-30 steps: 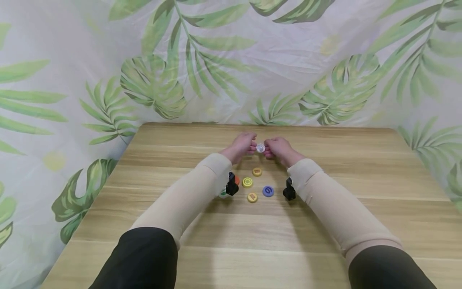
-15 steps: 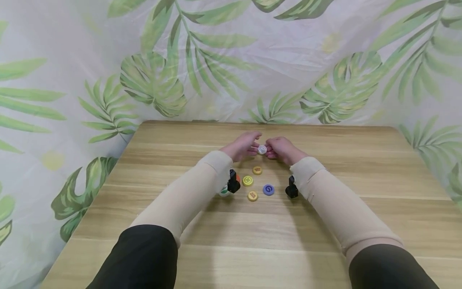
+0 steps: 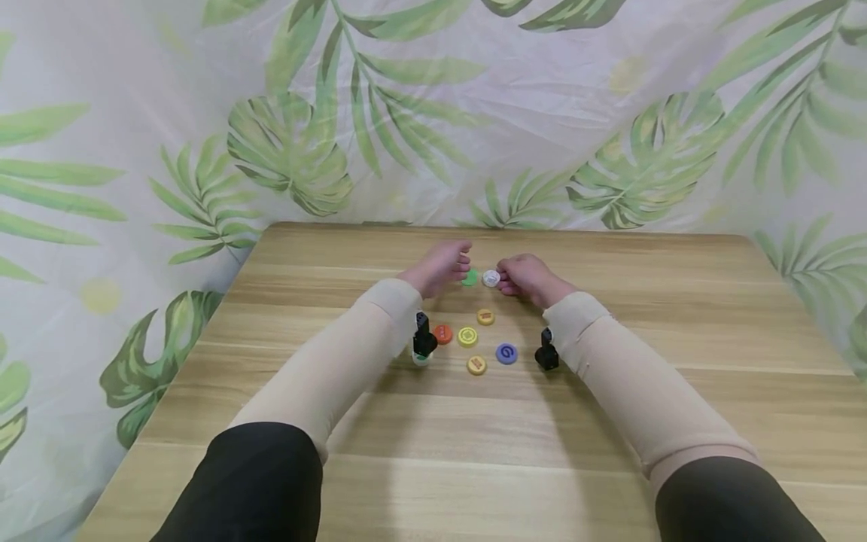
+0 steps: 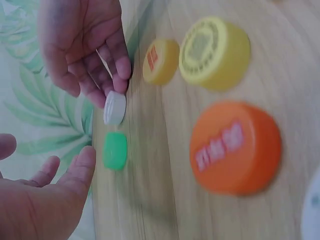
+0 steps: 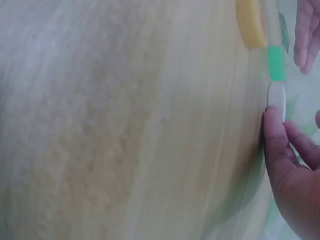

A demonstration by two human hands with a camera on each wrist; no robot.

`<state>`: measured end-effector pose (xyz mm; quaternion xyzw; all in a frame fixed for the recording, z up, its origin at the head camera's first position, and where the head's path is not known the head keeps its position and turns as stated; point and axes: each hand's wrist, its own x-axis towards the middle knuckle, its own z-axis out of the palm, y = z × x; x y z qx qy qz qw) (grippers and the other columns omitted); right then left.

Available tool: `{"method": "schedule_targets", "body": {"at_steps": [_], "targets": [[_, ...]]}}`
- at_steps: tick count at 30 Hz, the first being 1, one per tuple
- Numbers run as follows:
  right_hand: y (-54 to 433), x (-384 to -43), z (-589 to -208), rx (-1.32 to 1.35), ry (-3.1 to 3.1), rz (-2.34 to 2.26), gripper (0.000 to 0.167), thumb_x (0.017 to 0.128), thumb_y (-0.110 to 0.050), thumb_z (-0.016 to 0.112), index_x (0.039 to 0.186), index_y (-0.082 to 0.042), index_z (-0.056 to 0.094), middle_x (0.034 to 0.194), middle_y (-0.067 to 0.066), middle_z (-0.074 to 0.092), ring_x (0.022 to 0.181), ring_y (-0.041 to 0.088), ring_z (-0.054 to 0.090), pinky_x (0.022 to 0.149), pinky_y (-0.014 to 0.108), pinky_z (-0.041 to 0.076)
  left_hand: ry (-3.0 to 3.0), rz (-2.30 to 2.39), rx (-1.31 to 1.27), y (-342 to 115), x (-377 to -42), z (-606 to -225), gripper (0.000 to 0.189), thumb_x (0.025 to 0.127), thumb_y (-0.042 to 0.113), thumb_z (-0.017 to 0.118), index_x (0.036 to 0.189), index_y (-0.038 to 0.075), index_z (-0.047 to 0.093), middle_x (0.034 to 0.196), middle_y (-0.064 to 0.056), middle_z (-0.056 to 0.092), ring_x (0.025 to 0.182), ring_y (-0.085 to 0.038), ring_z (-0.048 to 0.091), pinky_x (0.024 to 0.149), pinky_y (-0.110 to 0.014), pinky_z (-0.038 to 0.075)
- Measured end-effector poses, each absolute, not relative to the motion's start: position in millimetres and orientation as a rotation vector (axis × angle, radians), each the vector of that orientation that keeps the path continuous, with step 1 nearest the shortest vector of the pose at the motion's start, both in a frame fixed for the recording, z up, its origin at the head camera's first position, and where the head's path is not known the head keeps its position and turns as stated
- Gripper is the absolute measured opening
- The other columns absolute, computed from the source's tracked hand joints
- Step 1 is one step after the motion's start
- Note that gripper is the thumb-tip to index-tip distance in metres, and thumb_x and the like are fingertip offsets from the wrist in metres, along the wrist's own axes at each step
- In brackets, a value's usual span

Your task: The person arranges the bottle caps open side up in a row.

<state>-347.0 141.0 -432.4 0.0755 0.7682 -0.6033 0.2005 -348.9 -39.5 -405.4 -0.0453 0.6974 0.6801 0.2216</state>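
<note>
A white bottle cap (image 3: 491, 278) lies near the back of the table, right at the fingertips of the right hand (image 3: 527, 278). In the left wrist view, the right hand's extended fingers (image 4: 120, 70) touch the edge of the white cap (image 4: 115, 107). Beside that cap, to its left, is a green bottle cap (image 3: 470, 278), also plain in the left wrist view as a bright green cap (image 4: 115, 151). The left hand (image 3: 440, 267) is close to the green cap on its left side, fingers loosely bent and holding nothing.
Nearer the body lie a red-orange cap (image 3: 442, 334), a yellow cap (image 3: 467, 336), a blue cap (image 3: 506, 354) and two orange-yellow caps, one farther (image 3: 485, 317), one nearer (image 3: 477, 365). A white-and-green cap (image 3: 421, 360) is partly hidden by the left wrist camera (image 3: 424, 340).
The left hand has drawn away to the left from the white cap, and the green cap has come into view between them. The right hand stays almost in place at the white cap.
</note>
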Motion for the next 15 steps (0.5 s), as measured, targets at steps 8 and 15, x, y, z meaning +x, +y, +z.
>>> {"method": "schedule_targets", "body": {"at_steps": [8, 15], "targets": [[134.5, -346.3, -432.2, 0.194, 2.154, -1.681, 0.027, 0.106, -0.010, 0.047, 0.120, 0.011, 0.059, 0.085, 0.005, 0.063, 0.069, 0.008, 0.059, 0.065, 0.016, 0.055, 2.087, 1.760, -0.070, -48.9, -348.6, -410.8, 0.043, 0.110, 0.023, 0.046, 0.141, -0.008, 0.048, 0.097, -0.009, 0.050, 0.080, -0.017, 0.047, 0.077, -0.029, 0.048], [129.8, -345.7, -430.3, 0.188, 2.133, -1.696, 0.030, 0.107, -0.010, 0.047, 0.123, 0.012, 0.057, 0.090, 0.008, 0.061, 0.071, 0.009, 0.058, 0.068, 0.016, 0.055, 2.122, 1.663, -0.069, -52.9, -346.1, -413.7, 0.054, 0.110, 0.027, 0.048, 0.151, -0.006, 0.040, 0.145, -0.024, 0.047, 0.126, -0.031, 0.050, 0.106, -0.039, 0.049]]}}
